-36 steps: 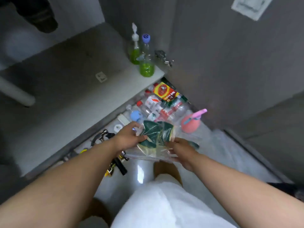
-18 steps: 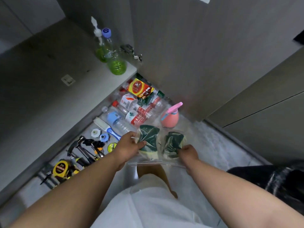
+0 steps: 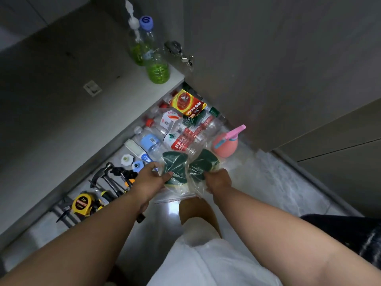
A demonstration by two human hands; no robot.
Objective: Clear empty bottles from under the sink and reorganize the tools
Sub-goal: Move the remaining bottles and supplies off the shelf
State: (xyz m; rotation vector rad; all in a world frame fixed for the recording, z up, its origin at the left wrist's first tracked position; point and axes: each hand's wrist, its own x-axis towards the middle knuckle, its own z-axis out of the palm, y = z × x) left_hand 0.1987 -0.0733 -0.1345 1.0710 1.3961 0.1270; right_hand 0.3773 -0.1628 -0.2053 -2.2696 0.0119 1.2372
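A clear plastic bag [image 3: 191,186] with green scouring sponges [image 3: 175,166] inside hangs above the floor. My left hand [image 3: 150,180] grips its left side and my right hand [image 3: 218,180] grips its right side. Beyond the bag, several empty plastic bottles [image 3: 181,139] lie on the cabinet floor under the sink, with a red and yellow carton [image 3: 187,103] on top. To the left lie tools: a hammer [image 3: 103,172], screwdrivers [image 3: 123,182] and a yellow tape measure [image 3: 82,203].
A pink spray bottle [image 3: 225,144] stands right of the bottles. Two bottles with green liquid [image 3: 156,65] stand on the ledge [image 3: 115,96] above. An open cabinet door [image 3: 268,69] rises on the right. White and blue caps [image 3: 132,162] lie by the tools.
The view swung left, so the tools came into sight. Both hands stayed on the bag, spread it apart, and the two sponges inside separated.
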